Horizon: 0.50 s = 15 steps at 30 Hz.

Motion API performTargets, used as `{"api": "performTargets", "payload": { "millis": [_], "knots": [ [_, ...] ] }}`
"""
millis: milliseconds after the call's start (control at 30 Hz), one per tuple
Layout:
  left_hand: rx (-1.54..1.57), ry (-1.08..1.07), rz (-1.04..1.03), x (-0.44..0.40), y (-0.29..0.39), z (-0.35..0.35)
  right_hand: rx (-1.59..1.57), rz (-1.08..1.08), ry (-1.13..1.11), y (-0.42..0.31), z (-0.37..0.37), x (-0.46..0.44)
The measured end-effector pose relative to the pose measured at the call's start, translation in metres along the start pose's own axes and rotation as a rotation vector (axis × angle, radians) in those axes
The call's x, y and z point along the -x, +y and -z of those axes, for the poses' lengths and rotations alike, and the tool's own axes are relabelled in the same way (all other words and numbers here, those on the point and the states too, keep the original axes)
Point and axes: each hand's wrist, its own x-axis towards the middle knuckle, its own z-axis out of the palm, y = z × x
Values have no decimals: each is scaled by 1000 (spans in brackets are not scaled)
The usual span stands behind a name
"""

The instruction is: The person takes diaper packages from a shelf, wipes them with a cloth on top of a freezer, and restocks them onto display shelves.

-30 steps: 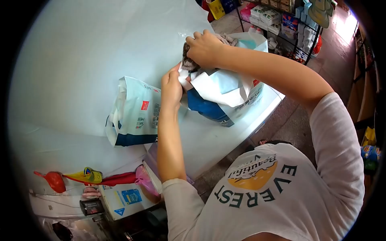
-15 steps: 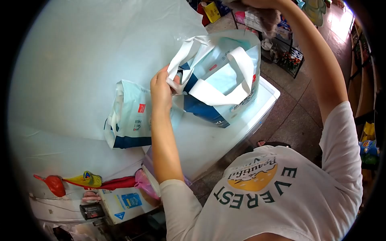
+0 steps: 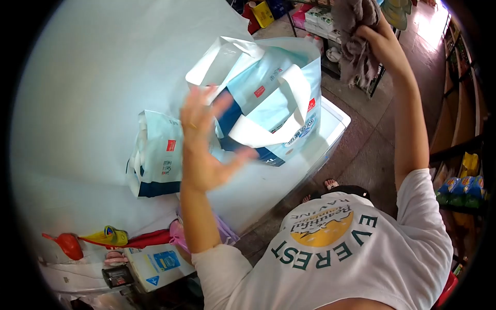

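Right hand (image 3: 383,45) gripped cloth (image 3: 356,59), hanging twelve-to-six; left hand (image 3: 202,150), blurred, seemed spread, empty, nearer large bag (image 3: 253,98) at its two o'clock.

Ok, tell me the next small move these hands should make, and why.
I'd probably bring the left hand up to the cloth and take hold of its loose lower end. The right hand has the cloth bunched and hanging, while the left hand is spread open, apparently holding nothing, near the larger bag.
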Motion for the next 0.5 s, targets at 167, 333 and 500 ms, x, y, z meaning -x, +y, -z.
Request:
{"api": "performTargets", "payload": {
  "millis": [167, 333, 500],
  "knots": [
    [-305, -122, 58, 18, 1, -46, 569, 594, -86, 2, -69, 74],
    [-209, -122, 59, 25, -15, -49, 670, 588, 3, 62, -70, 111],
    [-58, -210, 202, 13, -4, -33, 519, -202, 98, 162, 14, 130]
  ]
}}
